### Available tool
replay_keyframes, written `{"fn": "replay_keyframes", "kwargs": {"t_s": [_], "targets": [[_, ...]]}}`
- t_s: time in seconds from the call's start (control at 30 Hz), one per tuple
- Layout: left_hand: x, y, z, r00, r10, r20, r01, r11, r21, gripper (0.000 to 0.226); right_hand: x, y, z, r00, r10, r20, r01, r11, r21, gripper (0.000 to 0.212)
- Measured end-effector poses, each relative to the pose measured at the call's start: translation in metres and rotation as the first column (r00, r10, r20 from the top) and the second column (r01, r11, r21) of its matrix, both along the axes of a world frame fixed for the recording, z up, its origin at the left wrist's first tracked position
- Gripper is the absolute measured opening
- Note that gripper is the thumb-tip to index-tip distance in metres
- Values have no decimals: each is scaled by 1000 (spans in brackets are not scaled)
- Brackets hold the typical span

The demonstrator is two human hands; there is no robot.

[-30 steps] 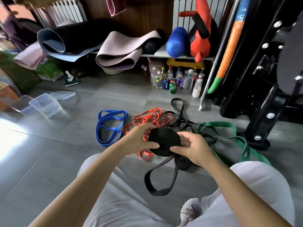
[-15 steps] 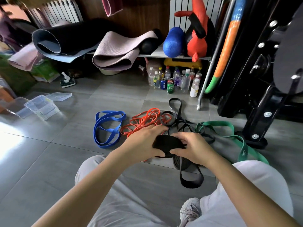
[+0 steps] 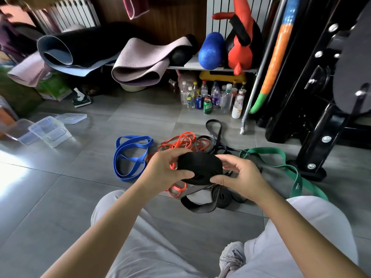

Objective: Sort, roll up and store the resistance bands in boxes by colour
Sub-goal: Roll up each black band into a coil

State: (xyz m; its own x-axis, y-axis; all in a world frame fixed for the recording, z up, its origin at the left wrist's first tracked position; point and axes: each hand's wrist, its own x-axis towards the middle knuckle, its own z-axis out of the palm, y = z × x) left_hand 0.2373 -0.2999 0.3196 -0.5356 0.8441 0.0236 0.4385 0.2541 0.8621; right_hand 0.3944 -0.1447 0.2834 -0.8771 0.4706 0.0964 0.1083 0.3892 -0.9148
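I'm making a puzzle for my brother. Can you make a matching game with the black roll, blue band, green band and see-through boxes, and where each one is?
Things:
1. black roll
2. blue band
3. green band
4. clear boxes

Places:
a. floor, far left
b. floor, farthest right
c. between left hand and right hand
d. floor, just left of orange bands

Pairs: 1-c, 2-d, 3-b, 4-a
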Motion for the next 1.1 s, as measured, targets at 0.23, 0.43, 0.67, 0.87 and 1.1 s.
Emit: {"fn": "replay_keyframes", "kwargs": {"t_s": [0.23, 0.43, 0.67, 0.87, 1.1], "targets": [[0, -17, -21, 838, -75, 541, -112, 946, 305, 53, -8, -4, 2, 988, 30, -149, -43, 995, -89, 46], [-3, -17, -14, 1000, -21, -3, 21, 999, -43, 53, -6, -7, -1, 999, 22, -35, -21, 1000, 3, 45], [9, 4, 14, 789, -320, -524, 97, 908, -408, 44, -12, -18, 6, 996, 43, 76, -55, 984, 172, 36], [-4, -4, 14, 977, -98, -192, 81, 992, -94, 39, -3, -7, 4, 1000, 17, 11, -18, 996, 93, 48], [-3, -14, 5, 907, -36, 420, -65, 973, 223, 45, -1, -1, -2, 989, 33, -148, -52, 990, -131, 53]]}}
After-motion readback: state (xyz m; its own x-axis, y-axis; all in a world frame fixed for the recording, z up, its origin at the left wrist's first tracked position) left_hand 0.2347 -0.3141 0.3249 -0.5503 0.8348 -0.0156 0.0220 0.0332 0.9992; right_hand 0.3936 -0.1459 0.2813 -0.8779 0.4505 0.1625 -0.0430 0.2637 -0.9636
